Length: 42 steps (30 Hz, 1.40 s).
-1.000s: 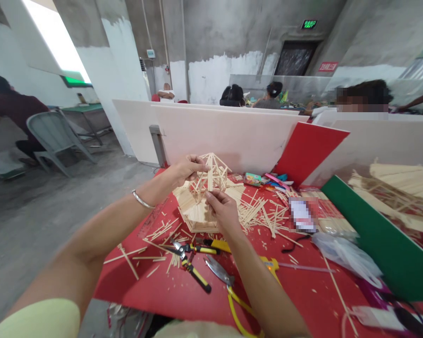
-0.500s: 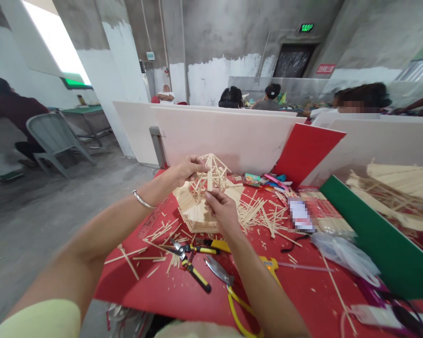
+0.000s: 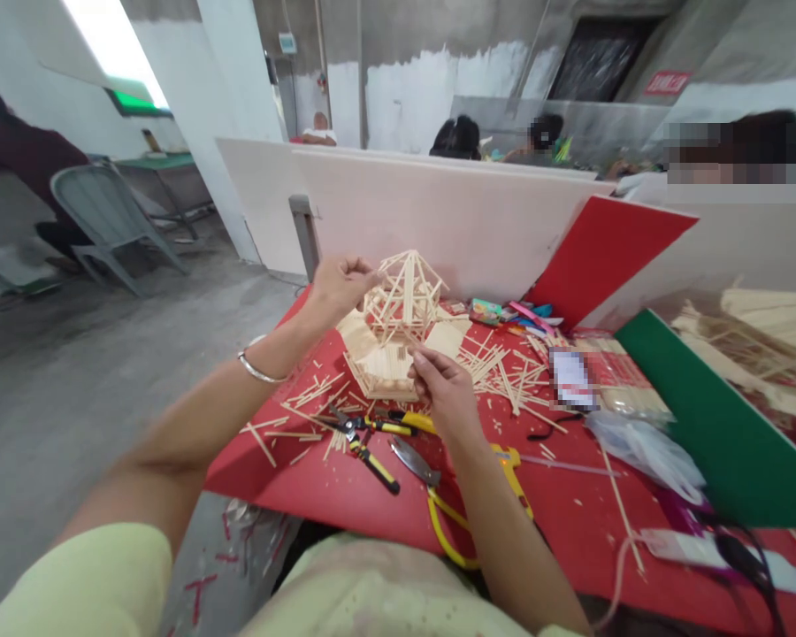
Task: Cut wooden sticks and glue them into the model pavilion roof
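Observation:
A small model built of thin wooden sticks [image 3: 408,296], with a pointed frame top and a planked base, stands on the red table. Beside its upper left edge is my left hand [image 3: 341,285], thumb and fingers pinched together; anything between them is too small to make out. My right hand [image 3: 443,385] is closed in a pinch just in front of the model's lower right side. Whatever sits in that pinch is hidden or too thin to name. Near me lie yellow-and-black cutting pliers [image 3: 371,464] and yellow-handled scissors [image 3: 415,460].
Loose sticks [image 3: 504,376] are scattered around the model. A yellow glue gun [image 3: 512,469], a phone [image 3: 571,379], packed sticks [image 3: 627,376] and a plastic bag [image 3: 646,456] lie to the right. White boards [image 3: 438,199] wall the back; a green board [image 3: 716,425] leans at right.
My left hand has moved off the model's top to its left. My right hand has drawn away from the model's front, down and to the right. The view has tilted down.

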Tool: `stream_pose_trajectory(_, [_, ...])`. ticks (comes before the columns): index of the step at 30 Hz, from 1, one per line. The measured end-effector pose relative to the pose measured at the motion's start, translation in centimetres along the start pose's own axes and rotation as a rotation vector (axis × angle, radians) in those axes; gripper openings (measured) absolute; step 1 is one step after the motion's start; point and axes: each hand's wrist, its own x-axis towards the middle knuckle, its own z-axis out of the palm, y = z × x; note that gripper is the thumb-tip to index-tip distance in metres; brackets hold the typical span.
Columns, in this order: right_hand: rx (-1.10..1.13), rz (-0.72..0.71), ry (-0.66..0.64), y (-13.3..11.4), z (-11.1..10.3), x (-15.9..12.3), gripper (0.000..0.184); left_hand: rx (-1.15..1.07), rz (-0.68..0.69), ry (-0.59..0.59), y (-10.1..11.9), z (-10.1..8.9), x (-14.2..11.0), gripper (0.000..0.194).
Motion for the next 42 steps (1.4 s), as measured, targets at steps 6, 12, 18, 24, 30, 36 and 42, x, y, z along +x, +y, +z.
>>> stream_pose_trajectory(6, [-0.095,0.135,-0.006,2.1,-1.2,-5.5,0.034,0.091,-0.019,0.191,-4.7,-3.4,-8.3,0.015])
stream_pose_trajectory(12, [-0.432,0.123,-0.183,4.6,-1.0,-9.0,0.036,0.320,-0.224,0.210,-12.6,-2.8,-17.0,0.020])
stream_pose_trajectory(18, [-0.640,0.044,-0.341,5.7,-0.6,-9.4,0.026,0.760,-0.297,0.041,-16.2,-3.5,-18.8,0.018])
stream_pose_trajectory(24, [-0.733,0.004,-0.425,6.6,-0.1,-9.7,0.022,0.931,-0.385,-0.003,-17.9,-4.4,-17.6,0.026])
stream_pose_trajectory(30, [-0.797,-0.021,-0.465,6.9,-0.6,-9.8,0.021,0.959,-0.385,-0.070,-18.3,-3.2,-16.5,0.026])
stream_pose_trajectory(36, [-0.843,-0.024,-0.492,7.3,-1.2,-9.5,0.019,0.982,-0.406,-0.163,-18.7,-4.6,-13.0,0.028])
stream_pose_trajectory(42, [-0.884,-0.024,-0.544,7.4,-0.7,-9.5,0.023,1.063,-0.346,-0.307,-20.1,-4.6,-10.8,0.021])
